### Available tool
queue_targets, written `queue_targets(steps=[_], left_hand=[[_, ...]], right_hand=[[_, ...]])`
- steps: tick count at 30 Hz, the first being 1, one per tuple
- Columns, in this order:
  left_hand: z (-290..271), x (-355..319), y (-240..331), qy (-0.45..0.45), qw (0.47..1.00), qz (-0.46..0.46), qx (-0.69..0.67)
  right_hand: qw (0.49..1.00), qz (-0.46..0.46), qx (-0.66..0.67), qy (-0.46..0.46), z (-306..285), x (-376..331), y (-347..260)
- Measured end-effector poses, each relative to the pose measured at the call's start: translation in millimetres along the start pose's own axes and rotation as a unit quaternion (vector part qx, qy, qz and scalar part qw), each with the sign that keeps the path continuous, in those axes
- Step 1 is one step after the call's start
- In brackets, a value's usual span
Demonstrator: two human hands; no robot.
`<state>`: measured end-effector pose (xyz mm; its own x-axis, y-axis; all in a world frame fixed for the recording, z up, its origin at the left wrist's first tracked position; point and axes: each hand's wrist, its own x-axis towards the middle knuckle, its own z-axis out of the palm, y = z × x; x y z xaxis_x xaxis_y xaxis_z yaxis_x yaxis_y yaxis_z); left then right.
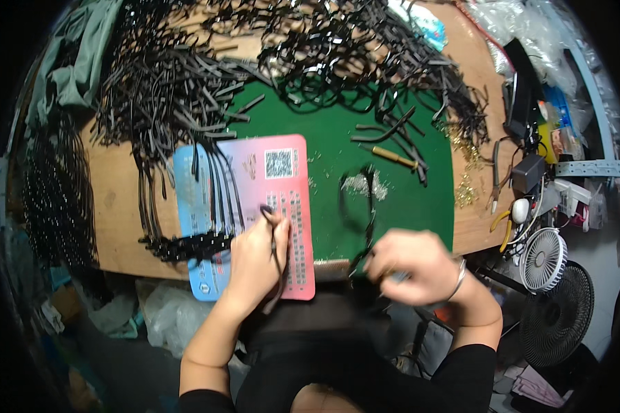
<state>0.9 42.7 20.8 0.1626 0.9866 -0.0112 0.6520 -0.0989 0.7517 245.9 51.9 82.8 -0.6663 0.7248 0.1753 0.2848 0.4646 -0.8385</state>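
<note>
My left hand [253,255] is closed in a pinch over the pink side of a printed card mat. A thin, dark, flexible strip [275,256] passes through its fingers, one end pointing up and the other hanging toward my lap. Near the table's front edge, my right hand [412,267], blurred by motion, is curled at the lower end of a black looped strand [372,220]. The strand's upper part is blurred too. Beside my left hand, a bundle of black strips [193,246] lies across the mat [300,227].
Tangled piles of black strips [165,89] cover the table's far side. On the green mat [406,220] are small clear bits [368,184] and a brass-coloured handled tool [393,157]. At right lie gold-coloured bits [467,186], yellow-handled pliers [506,230] and a white fan [544,260].
</note>
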Motion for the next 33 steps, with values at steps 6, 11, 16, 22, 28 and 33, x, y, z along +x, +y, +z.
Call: queue_targets(steps=[6, 11, 16, 22, 28, 33], left_hand=[[0, 2, -2, 0.058, 0.99, 0.118, 0.051], [-3, -19, 25, -0.002, 0.969, -0.069, -0.239], [19, -25, 0, 0.044, 0.939, -0.17, -0.296], [19, -25, -4, 0.026, 0.951, -0.159, -0.262], [20, -25, -3, 0.045, 0.989, -0.029, -0.141], [23, -31, -13, 0.057, 0.989, 0.044, -0.127]], right_hand=[[0.989, -0.025, -0.103, -0.099, 72, -34, 5], [0.986, -0.015, -0.081, -0.148, 89, -17, 8], [0.986, 0.017, 0.018, -0.163, 73, -10, 11], [0.976, 0.121, -0.176, 0.032, 39, 28, 31], [0.945, 0.156, -0.286, 0.034, 57, 46, 44], [0.949, 0.148, -0.279, 0.011, 55, 13, 28]])
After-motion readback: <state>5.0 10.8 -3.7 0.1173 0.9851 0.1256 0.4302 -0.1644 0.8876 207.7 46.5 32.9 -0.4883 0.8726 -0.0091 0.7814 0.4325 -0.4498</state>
